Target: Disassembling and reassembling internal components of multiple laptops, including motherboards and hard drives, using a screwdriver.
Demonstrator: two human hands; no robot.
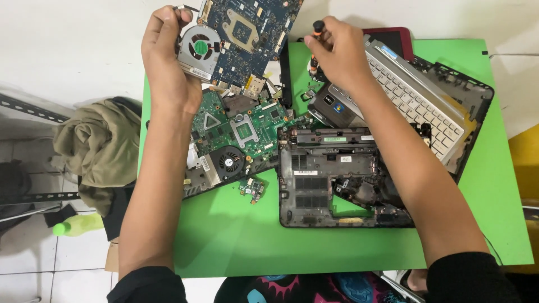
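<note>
Far left, off the table, there's an olive-green bundle of cloth [95, 147] heaped on something dark, and below it a bright lime-green bottle [78, 224] lying on the white floor tiles.

Then the green table [236, 235] starts. The left hand [167, 62] is up at the top left, fingers curled shut around the edge of the blue motherboard [247, 39], right by its silver cooling fan [197, 49]. That board is tilted and hangs partly off the table's far edge; it's dark blue with a square silver socket frame in the middle and a small white strip label under the fan.

Just below it sits a green motherboard [241, 132], flat on the table, with its own black fan [229, 161] and a metal socket bracket. A little loose green circuit board [251, 188] lies just in front of it.

Middle: a dark grey laptop bottom case [337, 179], gutted, green table showing through one hole. It has a small green rectangular sticker and a couple of white ones along its top edge.

The right hand [341, 53] is closed around a screwdriver [318, 29] with a black and orange handle, held upright near the corner of a silver palmrest [337, 106] that carries two small square stickers, one dark and one blue. The hands are well apart.

To the right, a white-keyed keyboard [415, 104] lies diagonally across a black frame [471, 95], with a dark red device [393, 39] peeking out behind it.
</note>
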